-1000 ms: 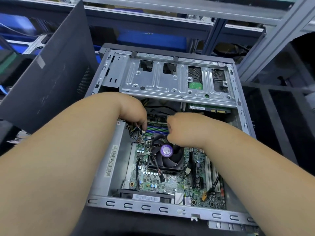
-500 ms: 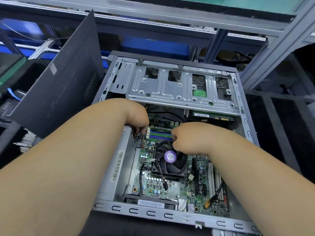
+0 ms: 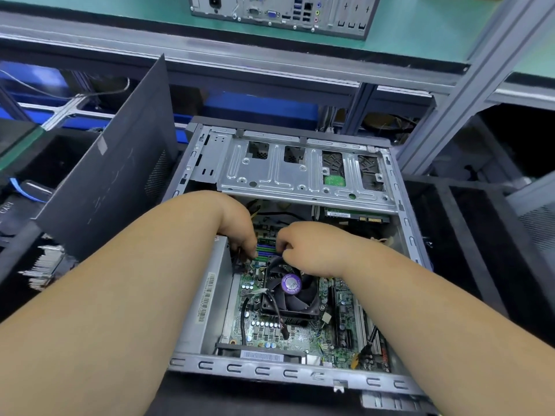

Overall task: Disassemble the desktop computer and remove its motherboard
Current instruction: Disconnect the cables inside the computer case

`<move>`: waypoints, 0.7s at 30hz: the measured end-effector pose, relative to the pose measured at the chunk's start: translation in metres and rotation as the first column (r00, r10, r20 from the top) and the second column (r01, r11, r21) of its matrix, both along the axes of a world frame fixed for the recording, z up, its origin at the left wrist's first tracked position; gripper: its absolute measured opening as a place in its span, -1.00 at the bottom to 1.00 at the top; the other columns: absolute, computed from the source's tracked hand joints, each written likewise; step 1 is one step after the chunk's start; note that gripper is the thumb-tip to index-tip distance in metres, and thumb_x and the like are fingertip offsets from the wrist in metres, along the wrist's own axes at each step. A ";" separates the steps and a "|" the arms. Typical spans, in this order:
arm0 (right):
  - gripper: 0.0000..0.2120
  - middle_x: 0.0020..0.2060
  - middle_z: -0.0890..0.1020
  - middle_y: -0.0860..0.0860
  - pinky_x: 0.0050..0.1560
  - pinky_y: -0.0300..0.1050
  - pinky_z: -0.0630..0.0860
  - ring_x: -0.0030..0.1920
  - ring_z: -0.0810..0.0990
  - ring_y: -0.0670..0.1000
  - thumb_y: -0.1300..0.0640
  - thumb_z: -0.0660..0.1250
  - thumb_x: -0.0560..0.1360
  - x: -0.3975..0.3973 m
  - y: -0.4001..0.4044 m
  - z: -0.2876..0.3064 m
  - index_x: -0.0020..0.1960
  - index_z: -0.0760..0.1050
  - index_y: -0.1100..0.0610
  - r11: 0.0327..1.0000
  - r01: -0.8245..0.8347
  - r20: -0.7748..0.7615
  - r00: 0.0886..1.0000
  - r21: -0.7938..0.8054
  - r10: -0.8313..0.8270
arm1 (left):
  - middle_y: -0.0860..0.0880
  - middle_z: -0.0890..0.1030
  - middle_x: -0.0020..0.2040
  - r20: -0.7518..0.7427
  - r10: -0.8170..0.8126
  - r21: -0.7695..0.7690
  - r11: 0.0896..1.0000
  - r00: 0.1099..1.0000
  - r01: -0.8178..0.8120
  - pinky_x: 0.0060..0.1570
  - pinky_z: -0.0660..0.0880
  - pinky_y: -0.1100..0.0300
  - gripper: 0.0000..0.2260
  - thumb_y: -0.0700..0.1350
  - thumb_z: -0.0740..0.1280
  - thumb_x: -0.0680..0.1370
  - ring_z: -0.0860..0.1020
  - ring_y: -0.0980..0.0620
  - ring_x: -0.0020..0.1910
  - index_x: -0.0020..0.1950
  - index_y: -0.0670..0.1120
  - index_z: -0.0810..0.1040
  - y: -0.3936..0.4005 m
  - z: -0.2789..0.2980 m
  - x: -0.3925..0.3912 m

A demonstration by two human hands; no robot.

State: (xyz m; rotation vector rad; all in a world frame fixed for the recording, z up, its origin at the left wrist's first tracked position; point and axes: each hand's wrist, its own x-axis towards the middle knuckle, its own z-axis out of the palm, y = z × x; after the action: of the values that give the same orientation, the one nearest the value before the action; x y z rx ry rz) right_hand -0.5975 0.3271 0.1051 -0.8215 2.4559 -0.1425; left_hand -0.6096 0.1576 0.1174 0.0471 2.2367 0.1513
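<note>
Reaching into case [image 3: 399, 211] — both hands [image 3: 240, 226] curled.

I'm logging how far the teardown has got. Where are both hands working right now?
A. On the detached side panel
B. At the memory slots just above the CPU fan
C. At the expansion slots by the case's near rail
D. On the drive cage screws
B: the left hand and right hand both meet at the blue memory slots, just beyond the CPU fan.
</note>
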 end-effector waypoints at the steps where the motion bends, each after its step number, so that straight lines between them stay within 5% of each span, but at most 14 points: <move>1: -0.74 0.04 0.50 0.02 -0.11 -0.08 0.40 -0.06 0.48 0.06 0.09 0.12 0.56 0.001 0.000 0.000 0.17 0.50 0.05 1.000 0.001 -0.010 1.000 -0.006 -0.001 | 0.02 0.59 -0.02 -0.015 -0.012 -0.022 1.000 1.000 0.011 0.14 0.47 0.10 -0.67 0.15 0.39 0.47 0.52 0.01 -0.08 0.09 -0.04 0.62 -0.001 0.000 -0.001; 9: -0.74 0.02 0.60 0.07 0.08 0.06 0.52 0.00 0.54 0.10 0.06 0.13 0.59 0.001 -0.006 0.001 0.10 0.55 0.10 0.991 0.059 0.038 0.998 -0.123 -0.055 | -0.07 0.52 0.10 -0.084 0.044 -0.094 0.994 0.995 -0.052 0.03 0.42 0.12 -0.54 0.13 0.40 0.50 0.47 -0.05 -0.03 0.28 -0.14 0.54 -0.004 -0.001 -0.002; 15: -0.67 -0.04 0.55 0.06 0.08 0.06 0.49 -0.02 0.52 0.09 -0.10 0.12 0.62 0.004 -0.009 -0.008 0.06 0.52 0.12 0.997 -0.003 0.047 0.999 -0.080 0.006 | -0.07 0.51 0.05 -0.067 -0.051 -0.168 0.985 0.996 0.039 0.13 0.45 0.09 -0.72 -0.02 0.26 0.60 0.46 -0.04 -0.03 0.22 -0.13 0.57 -0.004 -0.001 -0.003; 21: -0.66 0.09 0.55 0.03 0.13 0.01 0.47 0.09 0.51 0.07 -0.09 0.14 0.62 0.007 -0.005 -0.004 0.20 0.52 0.08 0.991 -0.041 -0.033 0.999 -0.128 0.037 | -0.10 0.48 0.35 -0.007 0.028 -0.139 0.990 1.000 -0.029 0.29 0.39 0.05 -0.59 0.07 0.21 0.62 0.48 -0.10 0.27 0.36 -0.15 0.47 -0.009 0.001 -0.004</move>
State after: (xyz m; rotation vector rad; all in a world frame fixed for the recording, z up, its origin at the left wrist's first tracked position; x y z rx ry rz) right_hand -0.5904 0.3221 0.1007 -0.9326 2.4780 -0.2789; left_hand -0.6136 0.1484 0.1182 -0.0597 2.2479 0.0101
